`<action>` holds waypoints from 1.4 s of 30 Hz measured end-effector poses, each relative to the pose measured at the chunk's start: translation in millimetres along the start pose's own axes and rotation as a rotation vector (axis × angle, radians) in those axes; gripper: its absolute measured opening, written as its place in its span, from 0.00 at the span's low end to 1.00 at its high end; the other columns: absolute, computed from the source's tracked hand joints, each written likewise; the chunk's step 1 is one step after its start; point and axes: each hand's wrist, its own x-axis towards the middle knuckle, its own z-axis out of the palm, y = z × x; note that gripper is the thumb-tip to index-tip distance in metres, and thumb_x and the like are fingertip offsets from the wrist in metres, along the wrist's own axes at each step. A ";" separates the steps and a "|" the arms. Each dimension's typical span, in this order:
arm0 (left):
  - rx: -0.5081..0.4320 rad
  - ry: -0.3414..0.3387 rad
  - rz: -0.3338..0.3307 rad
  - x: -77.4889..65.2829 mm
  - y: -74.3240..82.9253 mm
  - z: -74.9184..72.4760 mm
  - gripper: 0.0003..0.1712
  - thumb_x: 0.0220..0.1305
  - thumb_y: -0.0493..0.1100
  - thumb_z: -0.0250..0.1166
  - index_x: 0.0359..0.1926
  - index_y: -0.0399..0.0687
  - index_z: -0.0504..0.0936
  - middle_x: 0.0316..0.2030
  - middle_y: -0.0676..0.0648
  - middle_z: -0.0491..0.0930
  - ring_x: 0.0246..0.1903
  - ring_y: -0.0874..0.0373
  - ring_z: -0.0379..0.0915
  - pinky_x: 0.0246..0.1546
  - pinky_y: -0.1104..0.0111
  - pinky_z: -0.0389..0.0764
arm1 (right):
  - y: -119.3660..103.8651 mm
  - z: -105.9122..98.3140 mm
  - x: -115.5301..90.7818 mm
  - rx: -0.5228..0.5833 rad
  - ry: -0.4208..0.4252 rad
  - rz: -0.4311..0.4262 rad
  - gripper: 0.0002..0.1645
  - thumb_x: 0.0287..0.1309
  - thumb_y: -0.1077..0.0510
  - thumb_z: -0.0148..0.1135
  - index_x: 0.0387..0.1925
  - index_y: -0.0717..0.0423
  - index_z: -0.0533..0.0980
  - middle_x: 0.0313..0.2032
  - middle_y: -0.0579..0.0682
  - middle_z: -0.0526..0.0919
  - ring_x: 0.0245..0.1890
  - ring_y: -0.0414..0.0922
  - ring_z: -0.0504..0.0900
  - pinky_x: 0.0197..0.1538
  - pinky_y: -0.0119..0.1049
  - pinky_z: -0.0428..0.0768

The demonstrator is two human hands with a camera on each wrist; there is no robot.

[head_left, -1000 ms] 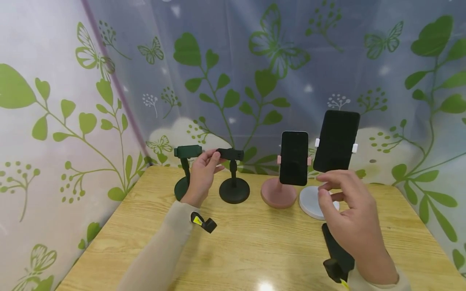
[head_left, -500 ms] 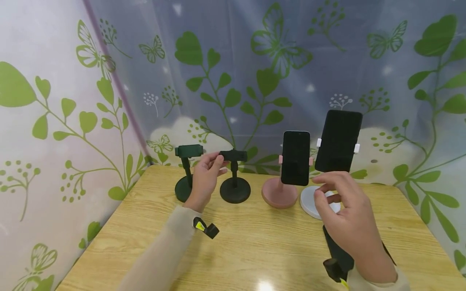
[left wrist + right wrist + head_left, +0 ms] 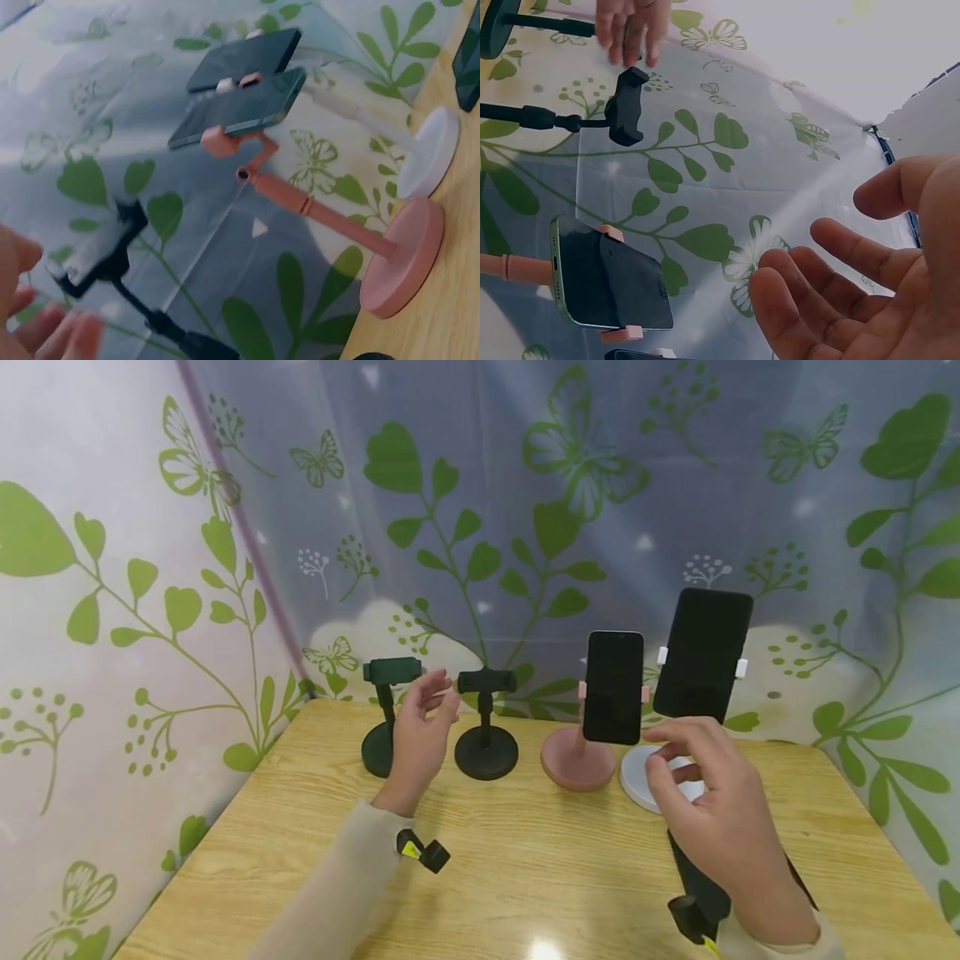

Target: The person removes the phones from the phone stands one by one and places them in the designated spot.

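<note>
Two empty hands, left (image 3: 422, 731) and right (image 3: 716, 810), hover relaxed, the left now off the black stand (image 3: 486, 727).

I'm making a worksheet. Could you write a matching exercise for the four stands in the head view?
Things:
1. pink stand
2. black stand
3. green stand
4. white stand

Places:
A. far right, partly behind the right hand
B. far left, partly behind the left hand
C. third from left, holding a phone
D. second from left, no phone

Pairs: 1-C, 2-D, 3-B, 4-A
</note>
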 end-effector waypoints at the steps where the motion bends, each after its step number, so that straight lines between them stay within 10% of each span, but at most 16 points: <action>1: 0.014 0.014 0.035 -3.9 2.0 0.5 0.23 0.78 0.45 0.61 0.69 0.45 0.71 0.61 0.43 0.74 0.57 0.52 0.75 0.52 0.64 0.80 | 0.3 0.6 0.0 -0.002 -0.001 0.000 0.16 0.63 0.72 0.62 0.49 0.57 0.82 0.48 0.44 0.80 0.41 0.30 0.77 0.42 0.17 0.75; 5: 0.038 -0.010 0.165 -21.5 11.2 4.1 0.21 0.78 0.42 0.61 0.66 0.40 0.72 0.58 0.41 0.75 0.56 0.53 0.73 0.51 0.64 0.77 | 2.0 3.9 -0.4 -0.011 -0.015 -0.005 0.16 0.62 0.72 0.62 0.49 0.57 0.82 0.49 0.44 0.80 0.42 0.30 0.77 0.43 0.16 0.75; 12: 0.186 -0.251 0.379 -40.4 33.7 2.8 0.21 0.74 0.38 0.64 0.65 0.48 0.78 0.60 0.48 0.80 0.61 0.54 0.75 0.61 0.60 0.77 | 1.7 13.1 0.0 -0.012 -0.040 -0.015 0.15 0.63 0.72 0.62 0.49 0.57 0.82 0.48 0.44 0.80 0.43 0.31 0.77 0.44 0.16 0.77; 21: 0.286 -0.457 0.367 -44.7 63.3 -10.7 0.26 0.74 0.45 0.66 0.69 0.51 0.74 0.65 0.53 0.76 0.65 0.57 0.71 0.66 0.60 0.72 | 2.2 22.5 0.6 -0.008 -0.049 -0.011 0.14 0.63 0.71 0.62 0.48 0.57 0.81 0.49 0.45 0.80 0.46 0.34 0.79 0.46 0.16 0.77; 32: 0.518 -0.430 0.479 -42.8 68.6 -16.5 0.29 0.74 0.53 0.65 0.71 0.54 0.74 0.68 0.53 0.73 0.69 0.57 0.67 0.68 0.55 0.70 | 4.2 28.3 3.1 0.014 -0.023 -0.042 0.17 0.60 0.74 0.62 0.49 0.60 0.81 0.49 0.48 0.80 0.51 0.40 0.78 0.52 0.18 0.76; 42: 0.642 -0.441 0.372 -43.3 62.5 -19.2 0.35 0.73 0.59 0.65 0.75 0.57 0.69 0.72 0.50 0.68 0.72 0.56 0.62 0.69 0.53 0.69 | 3.9 36.8 1.8 -0.024 -0.051 0.048 0.22 0.62 0.72 0.62 0.58 0.61 0.77 0.58 0.53 0.76 0.60 0.48 0.74 0.62 0.17 0.69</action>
